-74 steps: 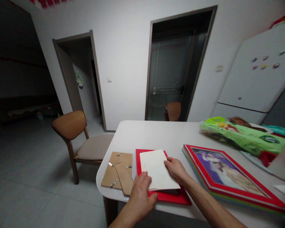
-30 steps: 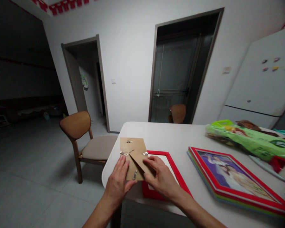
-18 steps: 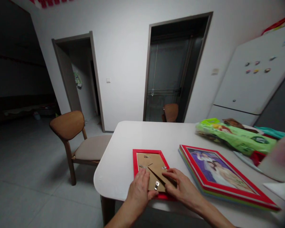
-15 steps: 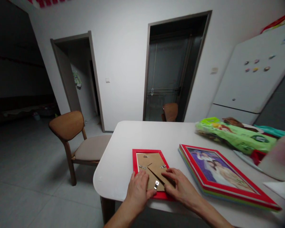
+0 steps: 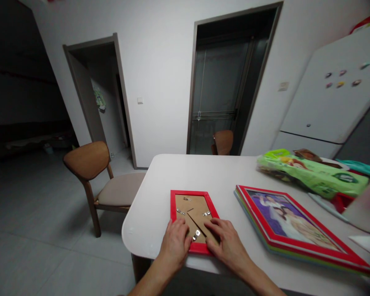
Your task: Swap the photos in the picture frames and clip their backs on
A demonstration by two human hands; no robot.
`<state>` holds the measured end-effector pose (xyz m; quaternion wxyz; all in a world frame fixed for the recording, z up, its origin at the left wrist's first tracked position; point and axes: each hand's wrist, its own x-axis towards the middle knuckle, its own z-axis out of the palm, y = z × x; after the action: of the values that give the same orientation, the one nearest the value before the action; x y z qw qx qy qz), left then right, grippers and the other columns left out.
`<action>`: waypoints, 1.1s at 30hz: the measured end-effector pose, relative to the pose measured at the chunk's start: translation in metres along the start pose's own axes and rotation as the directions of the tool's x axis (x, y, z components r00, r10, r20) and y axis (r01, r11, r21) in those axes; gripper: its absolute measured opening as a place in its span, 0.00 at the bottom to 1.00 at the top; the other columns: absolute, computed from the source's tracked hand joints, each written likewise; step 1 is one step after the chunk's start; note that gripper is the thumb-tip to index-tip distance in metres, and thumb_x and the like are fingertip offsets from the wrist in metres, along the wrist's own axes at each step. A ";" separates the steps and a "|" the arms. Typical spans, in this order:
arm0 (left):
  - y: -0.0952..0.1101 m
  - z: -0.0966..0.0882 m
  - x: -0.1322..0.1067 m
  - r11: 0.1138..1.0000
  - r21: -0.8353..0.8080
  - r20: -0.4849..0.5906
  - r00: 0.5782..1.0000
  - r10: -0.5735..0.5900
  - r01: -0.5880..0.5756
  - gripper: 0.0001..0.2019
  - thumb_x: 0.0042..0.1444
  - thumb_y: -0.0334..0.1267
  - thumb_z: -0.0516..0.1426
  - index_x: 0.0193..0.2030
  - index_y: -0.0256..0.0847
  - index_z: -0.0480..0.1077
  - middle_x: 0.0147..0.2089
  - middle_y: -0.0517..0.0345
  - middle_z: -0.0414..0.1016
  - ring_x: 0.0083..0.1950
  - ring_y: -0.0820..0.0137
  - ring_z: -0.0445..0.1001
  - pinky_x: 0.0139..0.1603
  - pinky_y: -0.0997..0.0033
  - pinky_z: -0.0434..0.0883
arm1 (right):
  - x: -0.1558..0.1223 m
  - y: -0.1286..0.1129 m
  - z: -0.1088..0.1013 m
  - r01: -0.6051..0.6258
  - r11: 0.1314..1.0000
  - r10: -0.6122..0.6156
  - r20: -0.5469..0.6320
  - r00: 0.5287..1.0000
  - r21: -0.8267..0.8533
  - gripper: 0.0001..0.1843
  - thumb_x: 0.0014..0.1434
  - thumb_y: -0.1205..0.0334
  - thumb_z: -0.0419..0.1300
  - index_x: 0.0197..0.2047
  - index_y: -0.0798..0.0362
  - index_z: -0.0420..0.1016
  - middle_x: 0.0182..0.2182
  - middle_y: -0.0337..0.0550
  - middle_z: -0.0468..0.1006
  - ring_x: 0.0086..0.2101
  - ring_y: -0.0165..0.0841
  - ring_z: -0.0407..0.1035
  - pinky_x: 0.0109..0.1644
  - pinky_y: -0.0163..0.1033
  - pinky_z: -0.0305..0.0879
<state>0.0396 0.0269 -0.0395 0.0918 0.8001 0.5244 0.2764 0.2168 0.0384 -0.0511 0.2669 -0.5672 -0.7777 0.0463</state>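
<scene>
A small red picture frame (image 5: 173, 204) lies face down near the front edge of the white table (image 5: 209, 174). A brown backing board (image 5: 194, 207) with metal clips and a fold-out stand sits inside it. My left hand (image 5: 174, 243) rests flat on the frame's near left corner, fingers stretched over the board. My right hand (image 5: 226, 243) lies flat on the near right part of the board, fingers apart. Neither hand grips anything.
A stack of larger frames (image 5: 292, 228), the top one red with a photo, lies to the right. Behind it sit a green plastic package (image 5: 311, 174) and other items. A wooden chair (image 5: 95, 172) stands left of the table, a white fridge (image 5: 333, 98) at the right.
The white sheet went into the frame. Both hands lifted the brown backing board from the table at the left and set it into the red frame, and now press it down.
</scene>
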 end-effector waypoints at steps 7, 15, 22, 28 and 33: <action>-0.004 -0.004 -0.013 0.996 -0.081 0.041 0.999 0.030 -0.027 0.19 0.37 0.44 0.62 0.35 0.39 0.64 0.52 0.46 0.63 0.54 0.59 0.60 0.56 0.52 0.54 | 0.012 0.008 -0.008 0.031 0.999 -0.031 0.028 0.999 -0.017 0.19 0.53 0.59 0.47 0.43 0.55 0.70 0.41 0.49 0.68 0.42 0.37 0.59 0.47 0.42 0.56; -0.006 0.000 -0.012 0.996 -0.085 0.064 0.998 0.019 -0.014 0.18 0.34 0.42 0.64 0.32 0.39 0.63 0.54 0.46 0.62 0.55 0.59 0.58 0.57 0.52 0.51 | 0.039 0.016 -0.004 0.015 0.983 0.000 0.081 0.997 -0.185 0.16 0.53 0.63 0.45 0.39 0.54 0.72 0.37 0.48 0.66 0.37 0.35 0.59 0.43 0.39 0.56; -0.005 -0.002 -0.012 0.997 -0.079 0.094 0.996 0.007 0.001 0.18 0.35 0.42 0.63 0.33 0.38 0.64 0.54 0.45 0.61 0.56 0.57 0.57 0.57 0.50 0.51 | 0.036 0.022 -0.003 0.026 0.993 -0.016 0.083 0.996 -0.118 0.18 0.54 0.63 0.44 0.39 0.54 0.73 0.41 0.49 0.65 0.42 0.36 0.59 0.46 0.39 0.55; -0.008 -0.002 -0.012 0.994 -0.111 0.102 0.995 0.005 0.007 0.19 0.33 0.42 0.64 0.32 0.39 0.64 0.54 0.46 0.62 0.56 0.57 0.57 0.56 0.48 0.51 | 0.023 0.012 -0.007 0.047 0.992 -0.040 0.060 0.997 -0.113 0.17 0.52 0.63 0.47 0.42 0.52 0.71 0.46 0.49 0.65 0.45 0.38 0.58 0.47 0.44 0.55; -0.010 -0.001 -0.012 0.993 -0.121 0.087 0.996 0.024 -0.013 0.18 0.34 0.41 0.64 0.32 0.39 0.64 0.54 0.44 0.62 0.56 0.59 0.57 0.56 0.52 0.52 | 0.004 -0.017 -0.015 0.293 0.955 -0.296 0.156 0.942 0.042 0.16 0.53 0.63 0.47 0.42 0.45 0.71 0.45 0.44 0.66 0.46 0.37 0.57 0.48 0.46 0.54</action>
<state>0.0279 0.0203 -0.0474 0.1605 0.8094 0.4947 0.2728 0.2078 0.0324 -0.0307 0.2126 -0.4365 -0.8723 0.0585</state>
